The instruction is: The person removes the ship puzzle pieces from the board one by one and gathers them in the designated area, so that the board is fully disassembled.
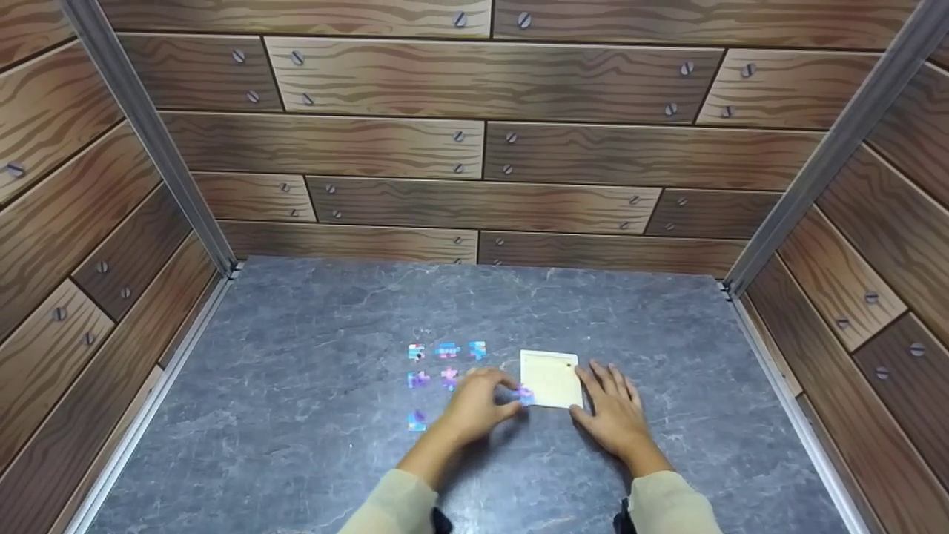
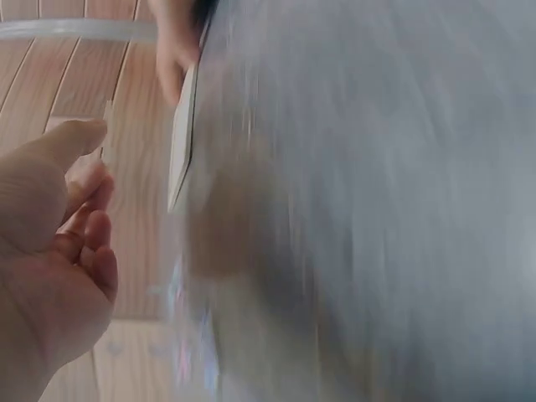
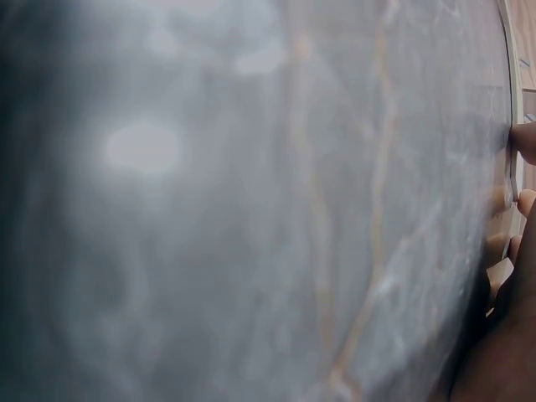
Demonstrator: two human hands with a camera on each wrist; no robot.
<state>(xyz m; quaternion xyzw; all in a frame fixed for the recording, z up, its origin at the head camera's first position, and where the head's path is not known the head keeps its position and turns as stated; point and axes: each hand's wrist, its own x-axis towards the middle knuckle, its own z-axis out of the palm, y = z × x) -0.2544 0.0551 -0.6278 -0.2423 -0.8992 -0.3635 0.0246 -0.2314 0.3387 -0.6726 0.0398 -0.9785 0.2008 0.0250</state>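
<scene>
My left hand [image 1: 478,404] pinches a small purple-and-blue jigsaw piece [image 1: 525,395] between thumb and fingers. The piece overlaps the lower left corner of a pale cream square puzzle tray [image 1: 550,378] in the head view. In the left wrist view the same hand [image 2: 59,226] shows thumb and forefinger together, the other fingers curled in. My right hand [image 1: 615,415] rests against the tray's right side, fingers extended, thumb near the lower right corner. The right wrist view catches only part of that hand [image 3: 511,335] at its right edge.
Several loose jigsaw pieces lie left of the tray, among them a top-row piece [image 1: 447,350], a pink one [image 1: 449,377] and a lower blue-purple one [image 1: 417,421]. A dark dot marks the tray's upper right. Wood-patterned walls [image 1: 482,148] enclose the grey marbled surface [image 1: 311,460].
</scene>
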